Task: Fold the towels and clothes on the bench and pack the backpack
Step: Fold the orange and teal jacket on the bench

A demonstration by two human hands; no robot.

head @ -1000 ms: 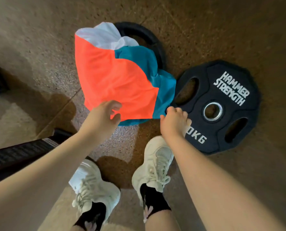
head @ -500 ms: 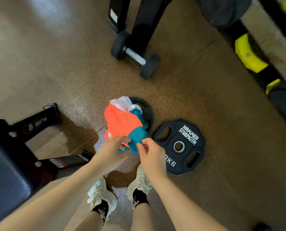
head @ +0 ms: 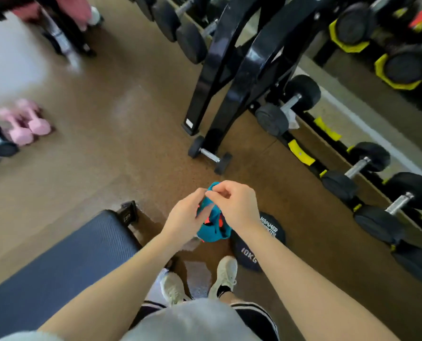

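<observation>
The cloth (head: 211,223) is now a small bunch, mostly blue-green with bits of orange, held up in the air between both hands in front of the person. A moment ago it hung lower and more open, with a big orange side and a white part showing, and before that it lay spread on the floor over the weights. The left hand (head: 184,219) has its fingers curled on the left side of the bunch and grips it. The right hand (head: 237,205) pinches the top edge of the cloth with thumb and fingers. The view has also lifted, so more of the room shows than before. No bag or box shows here, so nothing can be said about what is packed. Below the cloth, on the brown floor (head: 111,153), lies a black round weight plate (head: 252,252) marked 10KG, partly hidden by the right arm. The person's two white shoes (head: 223,274) stand just beside it. A dark blue padded bench (head: 64,262) sits on the left, close to the left arm. Farther out, a small black dumbbell (head: 210,155) lies on the floor by the foot of a black rack (head: 232,70). More black dumbbells (head: 367,166) sit in a row along the right side, by yellow and black bars. Two pink dumbbells (head: 24,124) lie far off on the left, and they look blurry.
</observation>
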